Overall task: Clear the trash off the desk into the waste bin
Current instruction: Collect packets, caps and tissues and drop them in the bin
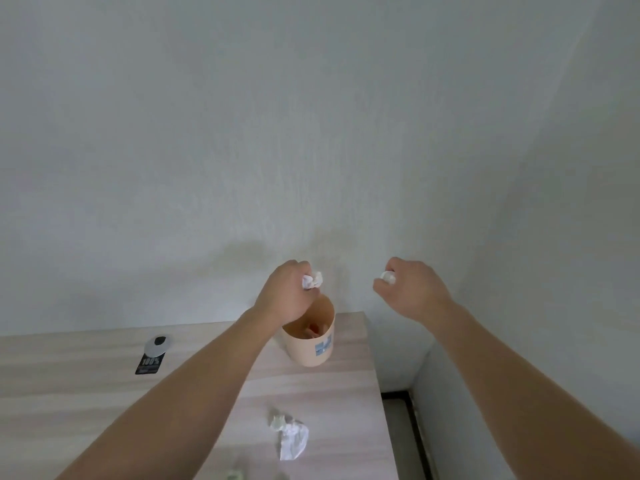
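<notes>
A small peach waste bin (308, 351) with a blue label stands on the wooden desk (86, 393) near its far right corner. My left hand (284, 292) hovers just above the bin's rim and grips a crumpled white paper ball (312, 280). My right hand (412, 289) is raised to the right of the bin, beyond the desk's edge, and holds a small white paper wad (388, 277). A larger crumpled white paper (292, 438) lies on the desk in front of the bin. Something orange shows inside the bin.
A black tag with a round silver piece (152, 356) lies on the desk to the left. A pale scrap (235, 474) shows at the bottom edge. A grey wall rises behind the desk. To the right the desk ends above a dark floor strip (408, 431).
</notes>
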A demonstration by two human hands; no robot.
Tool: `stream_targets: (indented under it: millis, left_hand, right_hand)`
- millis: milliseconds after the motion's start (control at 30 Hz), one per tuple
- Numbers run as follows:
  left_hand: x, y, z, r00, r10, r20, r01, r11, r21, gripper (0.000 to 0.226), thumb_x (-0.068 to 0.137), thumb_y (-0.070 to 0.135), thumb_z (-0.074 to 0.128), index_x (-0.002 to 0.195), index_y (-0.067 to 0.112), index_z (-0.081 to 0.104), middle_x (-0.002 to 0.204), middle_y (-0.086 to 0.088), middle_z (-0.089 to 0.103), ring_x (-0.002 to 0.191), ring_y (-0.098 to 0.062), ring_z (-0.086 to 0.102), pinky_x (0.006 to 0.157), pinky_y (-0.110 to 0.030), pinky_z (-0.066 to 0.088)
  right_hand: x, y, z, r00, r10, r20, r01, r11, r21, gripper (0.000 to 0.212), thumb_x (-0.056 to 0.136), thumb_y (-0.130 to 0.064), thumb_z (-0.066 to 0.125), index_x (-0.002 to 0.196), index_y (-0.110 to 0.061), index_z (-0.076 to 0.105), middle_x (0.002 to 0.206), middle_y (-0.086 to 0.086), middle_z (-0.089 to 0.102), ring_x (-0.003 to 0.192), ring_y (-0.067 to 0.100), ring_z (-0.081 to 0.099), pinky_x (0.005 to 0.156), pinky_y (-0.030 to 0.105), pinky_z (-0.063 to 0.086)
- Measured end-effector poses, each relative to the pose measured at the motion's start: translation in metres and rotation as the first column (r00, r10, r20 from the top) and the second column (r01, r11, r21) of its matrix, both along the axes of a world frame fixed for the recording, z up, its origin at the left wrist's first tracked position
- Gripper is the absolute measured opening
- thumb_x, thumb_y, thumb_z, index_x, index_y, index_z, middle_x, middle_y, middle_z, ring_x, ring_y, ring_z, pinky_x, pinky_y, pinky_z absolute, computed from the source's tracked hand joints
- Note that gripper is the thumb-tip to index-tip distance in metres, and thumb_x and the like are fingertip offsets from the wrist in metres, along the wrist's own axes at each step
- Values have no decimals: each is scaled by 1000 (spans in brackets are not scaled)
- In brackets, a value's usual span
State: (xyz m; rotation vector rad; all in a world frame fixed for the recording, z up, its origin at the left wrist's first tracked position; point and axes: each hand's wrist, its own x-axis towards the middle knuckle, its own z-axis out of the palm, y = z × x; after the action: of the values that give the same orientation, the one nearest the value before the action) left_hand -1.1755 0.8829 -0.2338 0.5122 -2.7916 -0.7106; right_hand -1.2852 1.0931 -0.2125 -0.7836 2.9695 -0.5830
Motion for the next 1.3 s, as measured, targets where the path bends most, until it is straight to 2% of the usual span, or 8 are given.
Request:
stream_targets:
  millis: [233,367,433,567,633,700,967,1300]
  left_hand:
    - [-48,-21,-37,992,-31,123,31,1000,7,26,74,19,66,61,28,44,69,7,42,66,-18,50,54,-24,30]
    - [-56,-35,-70,970,-37,239,33,999,19,15,68,34,45,54,32,42,64,8,49,67,-23,61,57,-26,41]
    - [-59,-45,-89,968,-23,252,18,1000,22,16,67,43,45,68,34,59,78,10,62,76,-14,63,67,-26,49]
    - [-52,-43,-79,951,-18,309,20,1000,-4,18,74,44,53,92,42,59,101,11,65,89,-12,60,68,-24,44]
    - [-48,-41,-75,951,18,309,-24,1000,16,43,81,44,60,123,36,54,131,7,54,115,-18,53,90,-33,47]
    - [-44,-42,-72,953,34,302,-32,999,-10,61,87,48,56,141,29,38,152,2,34,137,-23,35,109,-40,35]
    - [-21,-58,-57,982,20,190,-2,995,-95,58,96,38,45,147,16,28,158,-9,22,145,-26,19,118,-40,20]
    - [51,-113,-25,989,105,105,-85,980,-179,52,98,35,40,144,12,33,151,-10,32,139,-27,28,115,-40,23]
  right_hand:
    - [-35,-11,-24,1000,-15,12,15,1000,27,31,82,-43,54,96,-17,61,95,12,68,90,33,61,69,32,42]
    - [-47,-15,-41,999,-10,49,8,999,50,31,82,-44,53,95,-17,60,95,12,68,88,32,60,67,31,41]
    - [-51,-18,-48,998,-15,67,12,999,51,31,82,-44,54,97,-18,60,96,11,68,88,32,60,66,30,40]
    - [-55,-23,-57,996,-21,89,17,999,46,33,81,-45,54,100,-19,62,97,10,68,88,31,59,67,29,40]
    - [-55,-25,-59,996,-16,93,12,999,46,34,81,-46,54,100,-19,62,97,10,68,83,30,57,67,30,41]
    - [-54,-26,-59,994,-13,105,9,999,45,34,81,-46,53,101,-19,61,95,9,67,77,27,53,67,30,42]
    - [-43,-35,-51,997,27,77,-30,999,39,31,82,-44,54,98,-18,60,91,6,66,78,25,53,67,30,43]
    - [-7,-106,-43,982,159,98,-165,985,48,29,84,-43,52,102,-23,61,96,4,60,91,25,56,74,33,45]
